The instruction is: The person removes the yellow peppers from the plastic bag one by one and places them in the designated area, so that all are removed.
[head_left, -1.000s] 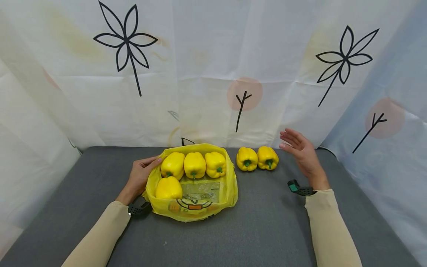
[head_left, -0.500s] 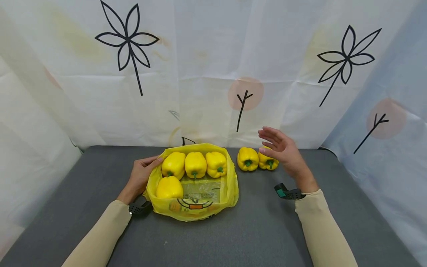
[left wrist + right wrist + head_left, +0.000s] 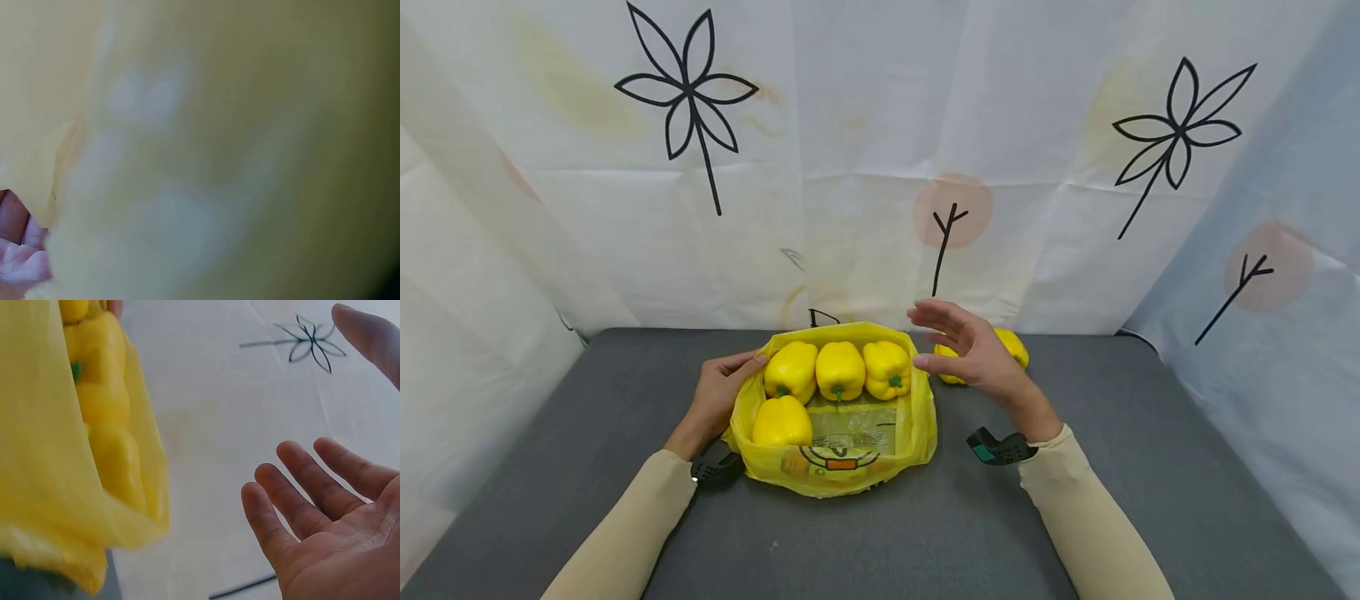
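A yellow plastic bag (image 3: 835,479) stands wide open at the middle of the table. Inside it, three yellow bell peppers (image 3: 839,370) form a row at the back, and another bell pepper (image 3: 781,422) lies at the front left. My left hand (image 3: 715,396) grips the bag's left rim, thumb over the edge. Yellow plastic fills most of the left wrist view. At the bag's right rim hovers my right hand (image 3: 973,350), its fingers (image 3: 306,487) spread and holding nothing. Behind it are two more bell peppers (image 3: 1013,346), partly hidden.
A grey table (image 3: 865,550) carries everything. White cloth (image 3: 865,233) with printed plants hangs at the back and along both sides. A thin black wire-like piece (image 3: 823,317) pokes up behind the bag.
My right hand has swept left, from the right of the two loose bell peppers, across them to the bag's right rim. The left hand and the bag have stayed put.
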Demonstrator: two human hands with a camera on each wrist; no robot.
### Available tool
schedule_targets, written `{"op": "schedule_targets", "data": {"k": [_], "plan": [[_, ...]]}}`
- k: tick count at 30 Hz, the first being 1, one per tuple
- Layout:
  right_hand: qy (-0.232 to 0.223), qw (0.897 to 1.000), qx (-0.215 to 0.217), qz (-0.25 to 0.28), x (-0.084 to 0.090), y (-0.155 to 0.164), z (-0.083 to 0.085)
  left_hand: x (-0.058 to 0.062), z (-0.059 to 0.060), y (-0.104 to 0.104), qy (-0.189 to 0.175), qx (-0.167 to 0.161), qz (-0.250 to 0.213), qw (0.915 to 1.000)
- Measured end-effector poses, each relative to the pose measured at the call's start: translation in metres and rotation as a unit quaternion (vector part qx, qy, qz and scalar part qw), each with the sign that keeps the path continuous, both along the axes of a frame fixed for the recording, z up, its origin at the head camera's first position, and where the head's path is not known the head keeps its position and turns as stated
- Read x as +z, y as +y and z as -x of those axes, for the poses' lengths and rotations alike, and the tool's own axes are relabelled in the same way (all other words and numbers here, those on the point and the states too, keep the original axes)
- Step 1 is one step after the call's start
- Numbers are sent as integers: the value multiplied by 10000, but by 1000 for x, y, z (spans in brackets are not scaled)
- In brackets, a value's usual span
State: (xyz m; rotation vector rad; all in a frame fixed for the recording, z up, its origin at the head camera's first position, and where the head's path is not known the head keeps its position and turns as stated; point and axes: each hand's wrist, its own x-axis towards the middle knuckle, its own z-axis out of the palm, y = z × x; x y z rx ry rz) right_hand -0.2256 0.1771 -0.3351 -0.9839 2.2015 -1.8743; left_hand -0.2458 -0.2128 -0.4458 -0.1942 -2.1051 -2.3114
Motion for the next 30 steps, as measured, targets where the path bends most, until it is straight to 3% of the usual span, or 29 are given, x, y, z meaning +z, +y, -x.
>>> {"op": "schedule_targets", "data": {"k": [16, 30], "plan": [[-265, 9963, 715, -394, -12, -91, -9, 0, 0, -2, 27, -48, -8, 10000], [-629, 9890, 719, -1131, -45, -125, -12, -1, 0, -1, 56, 49, 23, 10000]]}}
